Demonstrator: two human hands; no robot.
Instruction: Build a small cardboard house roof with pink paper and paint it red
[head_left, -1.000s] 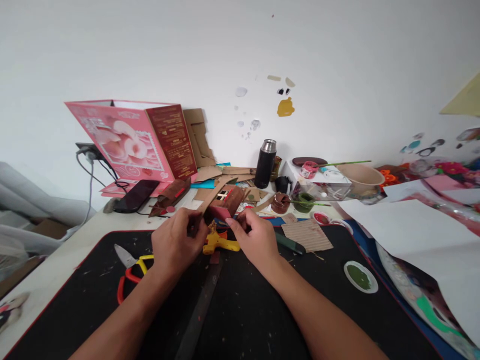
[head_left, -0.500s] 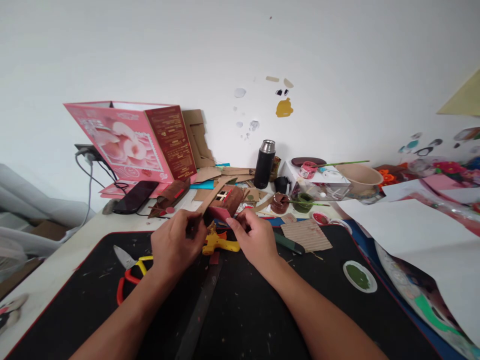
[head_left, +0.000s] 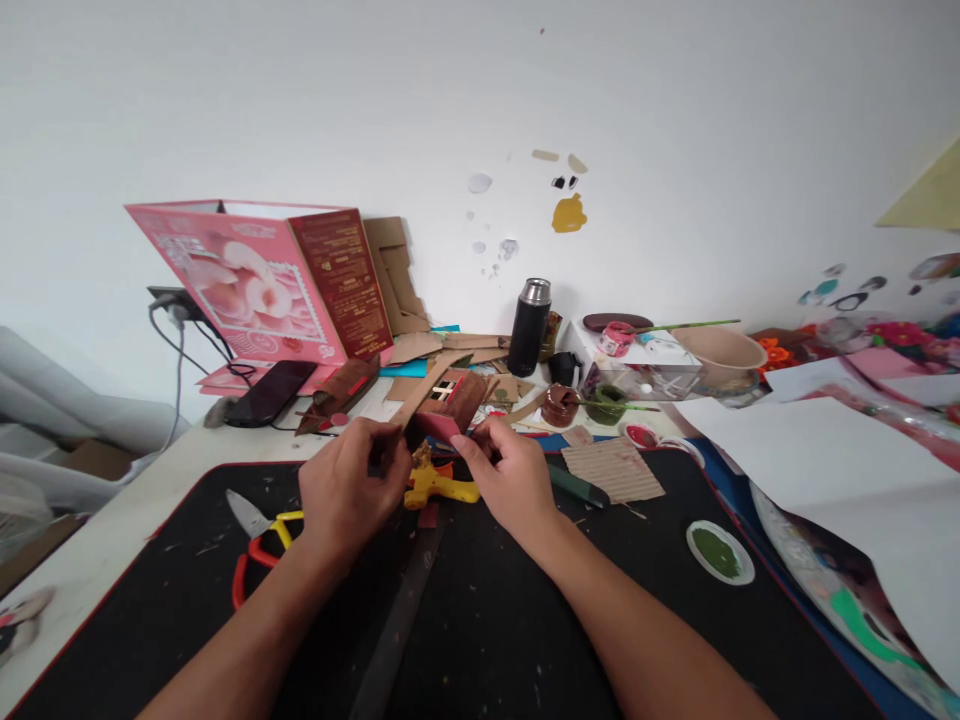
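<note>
My left hand (head_left: pixel 352 490) is closed, its fingertips pinching the lower end of a long tan cardboard strip (head_left: pixel 429 390). Between thumb and fingers, my right hand (head_left: pixel 511 475) grips a small red cardboard piece (head_left: pixel 441 427). Just behind that piece is a brown-painted cardboard model (head_left: pixel 466 398) with a small white-and-red window-like detail; I cannot tell whether the two are joined. Below my fingers, a yellow glue gun (head_left: pixel 450 490) lies on the black mat (head_left: pixel 510 620). Red-and-yellow scissors (head_left: pixel 259 548) rest open beside my left forearm.
A dark ruler-like strip (head_left: pixel 397 620) crosses the mat. To the right are a green-handled cutter (head_left: pixel 579 488), corrugated cardboard (head_left: pixel 613 470) and a lid of green paint (head_left: pixel 720 552). Behind stand a black thermos (head_left: pixel 529 330), paint jars (head_left: pixel 560 405) and a pink box (head_left: pixel 255 280).
Almost nothing differs. My left hand has shifted very slightly left, while both hands keep the same hold.
</note>
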